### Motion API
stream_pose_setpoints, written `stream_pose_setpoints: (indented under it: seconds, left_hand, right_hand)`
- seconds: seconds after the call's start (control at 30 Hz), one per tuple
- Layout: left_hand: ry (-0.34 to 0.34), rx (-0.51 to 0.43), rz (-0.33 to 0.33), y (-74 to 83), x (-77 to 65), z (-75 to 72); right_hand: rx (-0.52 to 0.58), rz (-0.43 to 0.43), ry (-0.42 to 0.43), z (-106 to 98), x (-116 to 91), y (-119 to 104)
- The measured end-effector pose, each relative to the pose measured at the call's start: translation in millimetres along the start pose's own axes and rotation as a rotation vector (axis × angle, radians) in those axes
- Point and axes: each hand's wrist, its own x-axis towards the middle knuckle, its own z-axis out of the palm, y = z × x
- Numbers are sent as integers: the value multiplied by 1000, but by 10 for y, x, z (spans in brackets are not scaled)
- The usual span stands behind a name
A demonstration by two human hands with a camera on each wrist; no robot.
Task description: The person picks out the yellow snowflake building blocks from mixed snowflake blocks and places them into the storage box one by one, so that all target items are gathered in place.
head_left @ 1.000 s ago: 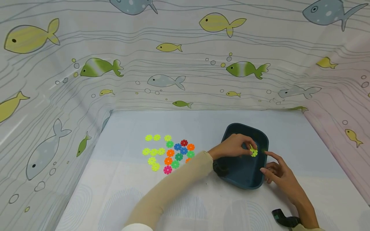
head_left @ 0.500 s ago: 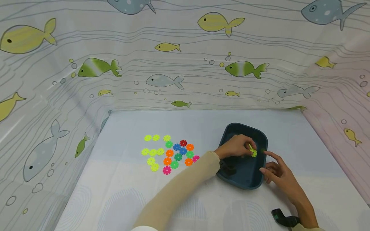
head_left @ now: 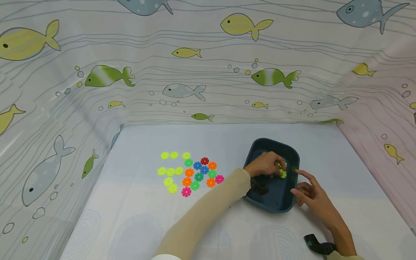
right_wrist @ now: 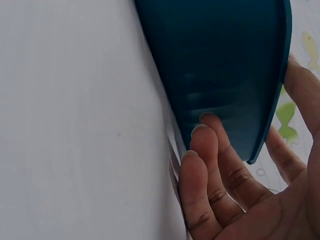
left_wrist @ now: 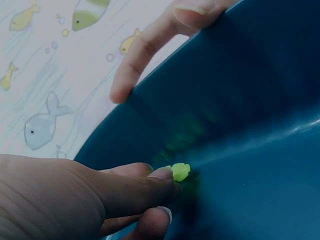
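My left hand (head_left: 267,163) reaches over the near-left side of a dark blue plastic tub (head_left: 273,202) and pinches a yellow notched plastic disc (head_left: 283,174) between thumb and fingers. More yellow shows just above that disc, partly behind the fingers. In the left wrist view only a small piece of the yellow disc (left_wrist: 181,172) pokes out past the fingertips, near the tub's inner wall. My right hand (head_left: 310,195) holds the tub's right side, with thumb and index finger at the rim and the other fingers bent against the outer wall (right_wrist: 225,80).
Left of the tub, several flat notched discs lie on the white cloth: yellow ones (head_left: 170,171) at the left, then green, orange, blue, red and pink ones (head_left: 186,191). My left sleeve (head_left: 204,213) crosses in front. A fish-print curtain (head_left: 182,104) surrounds the table.
The yellow disc has turned and shifted slightly in my left fingers inside the tub. My left sleeve has moved right, uncovering a pink and an orange disc. My right hand stays at the tub's side.
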Motion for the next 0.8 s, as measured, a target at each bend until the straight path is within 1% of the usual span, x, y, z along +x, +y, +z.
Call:
stream_pose_setpoints:
  seconds: [0.23, 0.43, 0.6, 0.8]
  left_hand:
    - [25, 111, -29, -3, 36, 33]
    - [54, 206, -34, -6, 71, 46]
    - [72, 227, -31, -24, 89, 44]
    - [79, 248, -35, -14, 94, 48]
  right_hand:
    - [4, -5, -11, 0, 5, -9]
    - [-3, -1, -7, -3, 8, 2]
    - [-1, -3, -10, -5, 6, 1]
    - [-3, 3, -8, -6, 2, -1]
